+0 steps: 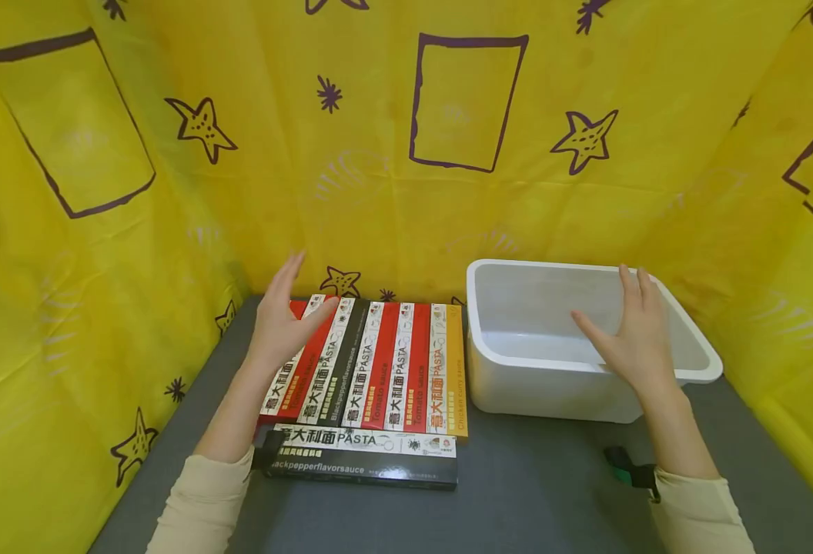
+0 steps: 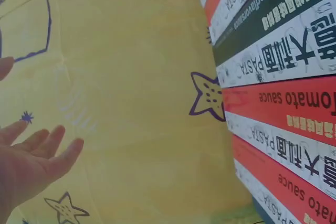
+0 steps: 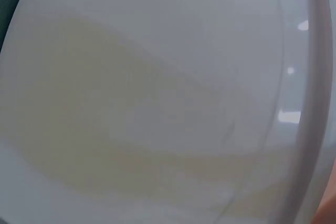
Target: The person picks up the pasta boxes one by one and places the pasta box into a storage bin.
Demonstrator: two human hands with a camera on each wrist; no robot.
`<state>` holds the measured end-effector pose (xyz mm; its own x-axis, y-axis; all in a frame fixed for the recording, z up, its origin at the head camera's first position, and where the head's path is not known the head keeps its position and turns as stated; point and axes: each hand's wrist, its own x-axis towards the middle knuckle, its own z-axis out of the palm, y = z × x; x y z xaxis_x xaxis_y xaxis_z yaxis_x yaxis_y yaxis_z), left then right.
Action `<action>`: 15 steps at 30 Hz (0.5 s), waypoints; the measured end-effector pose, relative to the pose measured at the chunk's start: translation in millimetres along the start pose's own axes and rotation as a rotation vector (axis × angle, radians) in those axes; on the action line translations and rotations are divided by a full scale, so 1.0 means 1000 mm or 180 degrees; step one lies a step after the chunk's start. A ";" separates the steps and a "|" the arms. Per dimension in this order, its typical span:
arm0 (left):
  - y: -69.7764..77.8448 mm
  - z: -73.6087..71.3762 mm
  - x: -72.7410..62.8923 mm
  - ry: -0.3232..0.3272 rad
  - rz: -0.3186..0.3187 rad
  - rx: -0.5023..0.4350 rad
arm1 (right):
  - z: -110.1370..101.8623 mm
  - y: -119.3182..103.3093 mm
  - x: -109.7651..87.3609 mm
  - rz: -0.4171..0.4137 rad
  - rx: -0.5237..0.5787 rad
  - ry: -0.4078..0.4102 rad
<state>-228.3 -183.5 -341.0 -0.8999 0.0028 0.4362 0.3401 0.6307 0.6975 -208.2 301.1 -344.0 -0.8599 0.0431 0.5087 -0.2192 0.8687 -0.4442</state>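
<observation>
My left hand (image 1: 282,323) hovers over the left end of a row of pasta boxes, fingers spread and nothing held. Red tomato sauce boxes (image 1: 418,369), a black pepper box (image 1: 352,362) and a yellow chicken curry box (image 1: 456,377) lie side by side in that row. Across their near ends lies another black pepper pasta box (image 1: 379,471). The left wrist view has the loose left hand (image 2: 37,166) apart from the boxes. Over the white bin (image 1: 545,394) my right hand (image 1: 635,338) is raised with thumb and fingers apart. Pale bin wall (image 3: 157,103) fills the right wrist view.
A grey tabletop (image 1: 517,492) carries the boxes and the bin. Yellow cloth (image 1: 379,208) with drawn stars and frames encloses the back and both sides. A dark green strap (image 1: 624,467) hangs by the right wrist.
</observation>
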 end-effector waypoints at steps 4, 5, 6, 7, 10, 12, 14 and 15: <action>-0.005 -0.008 -0.008 0.0070 -0.0129 -0.0488 | -0.008 0.011 -0.004 0.0069 0.0120 0.0090; -0.007 -0.009 -0.009 0.0065 -0.0177 -0.0593 | -0.010 0.014 -0.005 0.0085 0.0129 0.0090; -0.008 -0.011 -0.011 0.0056 -0.0223 -0.0701 | -0.012 0.017 -0.006 0.0089 0.0141 0.0086; -0.008 -0.013 -0.013 0.0034 -0.0276 -0.0804 | -0.014 0.019 -0.006 0.0080 0.0154 0.0089; -0.012 -0.018 -0.019 -0.0054 -0.0425 -0.1129 | -0.020 0.027 -0.008 0.0030 0.0159 0.0130; -0.015 -0.021 -0.023 -0.0112 -0.0518 -0.1314 | -0.024 0.031 -0.008 -0.0008 0.0165 0.0197; -0.019 -0.024 -0.028 -0.0148 -0.0634 -0.1439 | -0.027 0.037 -0.009 -0.0023 0.0182 0.0288; -0.021 -0.026 -0.030 -0.0164 -0.0701 -0.1491 | -0.028 0.040 -0.009 -0.0028 0.0182 0.0321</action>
<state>-201.1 -217.2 -354.5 -0.9721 -0.0452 0.2301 0.2164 0.2057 0.9544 -195.9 349.1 -345.5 -0.8077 0.0876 0.5830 -0.2550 0.8398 -0.4794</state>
